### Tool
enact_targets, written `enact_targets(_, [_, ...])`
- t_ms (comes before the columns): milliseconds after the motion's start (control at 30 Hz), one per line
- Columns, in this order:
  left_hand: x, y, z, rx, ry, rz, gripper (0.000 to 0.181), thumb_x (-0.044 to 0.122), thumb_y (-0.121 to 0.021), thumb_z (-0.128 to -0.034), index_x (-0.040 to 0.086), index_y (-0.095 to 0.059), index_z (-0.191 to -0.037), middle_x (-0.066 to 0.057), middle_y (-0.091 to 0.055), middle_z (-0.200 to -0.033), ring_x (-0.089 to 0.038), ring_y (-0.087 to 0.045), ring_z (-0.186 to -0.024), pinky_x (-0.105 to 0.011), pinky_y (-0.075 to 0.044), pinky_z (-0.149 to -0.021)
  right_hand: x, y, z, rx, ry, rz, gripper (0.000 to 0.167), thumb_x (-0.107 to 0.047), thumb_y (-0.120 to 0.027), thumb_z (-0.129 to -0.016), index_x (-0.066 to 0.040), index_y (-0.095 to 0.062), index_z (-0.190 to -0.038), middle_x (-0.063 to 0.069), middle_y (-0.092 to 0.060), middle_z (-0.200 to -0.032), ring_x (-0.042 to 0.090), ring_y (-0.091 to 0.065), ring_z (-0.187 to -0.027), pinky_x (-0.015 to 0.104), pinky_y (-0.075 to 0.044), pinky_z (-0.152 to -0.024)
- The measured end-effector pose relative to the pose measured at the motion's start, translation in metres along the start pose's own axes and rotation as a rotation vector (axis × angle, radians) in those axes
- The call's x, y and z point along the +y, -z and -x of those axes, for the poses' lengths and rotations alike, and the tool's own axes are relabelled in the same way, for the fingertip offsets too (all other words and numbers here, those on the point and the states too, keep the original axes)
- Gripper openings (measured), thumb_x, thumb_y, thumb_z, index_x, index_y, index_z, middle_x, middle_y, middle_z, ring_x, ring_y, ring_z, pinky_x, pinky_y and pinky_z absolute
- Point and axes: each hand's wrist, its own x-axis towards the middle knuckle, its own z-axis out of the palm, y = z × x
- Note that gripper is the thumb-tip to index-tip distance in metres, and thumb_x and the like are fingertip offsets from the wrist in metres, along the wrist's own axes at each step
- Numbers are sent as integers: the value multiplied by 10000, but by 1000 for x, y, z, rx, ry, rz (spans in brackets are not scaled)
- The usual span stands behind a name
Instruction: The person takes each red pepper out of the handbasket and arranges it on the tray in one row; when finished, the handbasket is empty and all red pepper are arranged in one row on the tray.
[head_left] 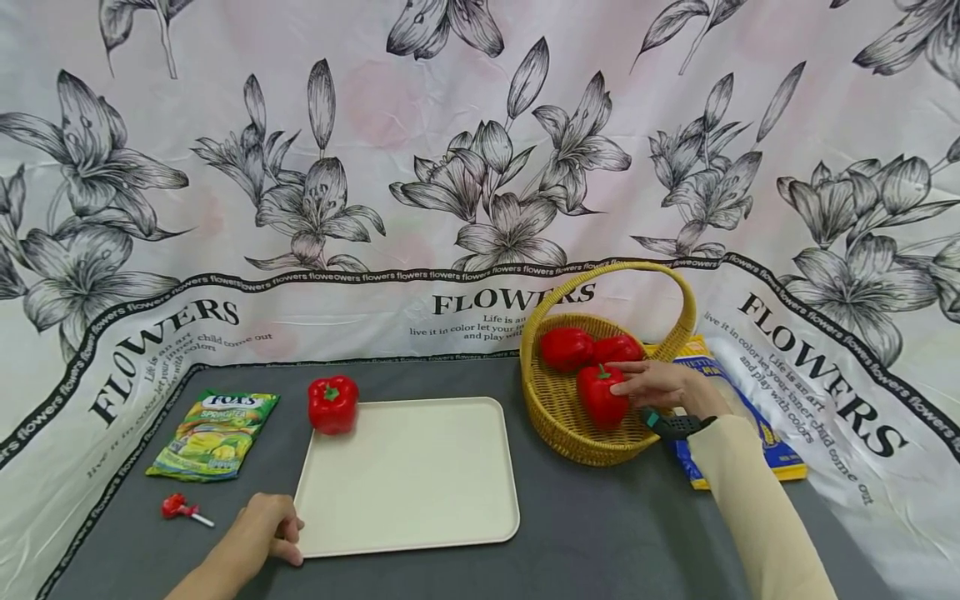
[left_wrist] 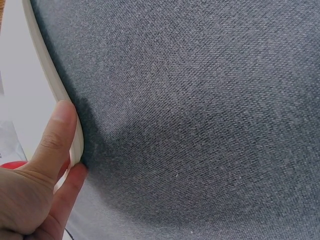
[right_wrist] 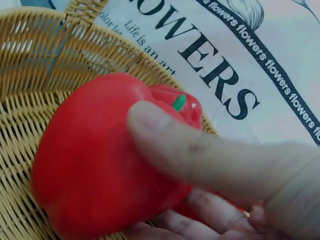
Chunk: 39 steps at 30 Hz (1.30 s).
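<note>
The right hand (head_left: 656, 385) reaches into the wicker basket (head_left: 558, 429) and holds a red pepper (head_left: 602, 400). In the right wrist view the thumb of that hand (right_wrist: 220, 175) lies across the pepper (right_wrist: 95, 155), with the other fingers beneath it. Two more peppers (head_left: 566, 348) lie at the back of the basket. At the near left corner of the cream tray (head_left: 408, 475), the left hand (head_left: 258, 533) grips the rim. The left wrist view has the left hand's thumb (left_wrist: 55, 140) along the edge of the tray (left_wrist: 30, 75).
Another red pepper (head_left: 333, 405) is at the tray's far left corner. To the left lie a green candy bag (head_left: 217, 437) and a red lollipop (head_left: 180, 507). A blue and yellow packet (head_left: 776, 446) lies right of the basket, whose tall handle (head_left: 622, 267) arches over it.
</note>
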Motion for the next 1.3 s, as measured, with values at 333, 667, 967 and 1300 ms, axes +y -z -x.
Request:
enact_targets(333, [1, -1, 0, 0, 21, 6, 291, 148, -893, -563, 98, -608, -596, 72, -622, -655, -171, -676, -709, -328, -539, -615, 9, -2, 8, 72, 151, -34, 746, 37, -584, -918, -3, -127, -1506, 281, -89, -1547, 431, -140, -1411, 363, -441, -971])
enact_targets(667, [-2, -2, 2, -6, 1, -12, 288, 177, -894, -574, 117, -612, -591, 96, -611, -649, -123, -661, -692, -299, -531, -607, 13, -12, 16, 115, 242, -64, 721, 60, -591, -904, -39, -209, -1508, 224, -214, -1542, 198, -464, -1264, 355, -451, -958])
enact_targets(967, [-2, -5, 6, 64, -40, -45, 312, 182, -902, -556, 136, -594, -576, 106, -615, -653, -96, -652, -664, -235, -479, -554, 5, -40, 25, 131, 325, -82, 713, 67, -641, -867, -96, -327, -1485, 253, -213, -1529, 191, -481, -1226, 357, -480, -919])
enact_targets(1300, [0, -6, 7, 100, -71, -9, 327, 174, -904, -551, 127, -582, -568, 116, -585, -624, -95, -658, -678, -256, -508, -579, 2, -68, 35, 99, 405, -140, 709, 121, -650, -829, -142, -420, -1446, 11, -506, -1336, 77, -525, -1183, 317, -504, -872])
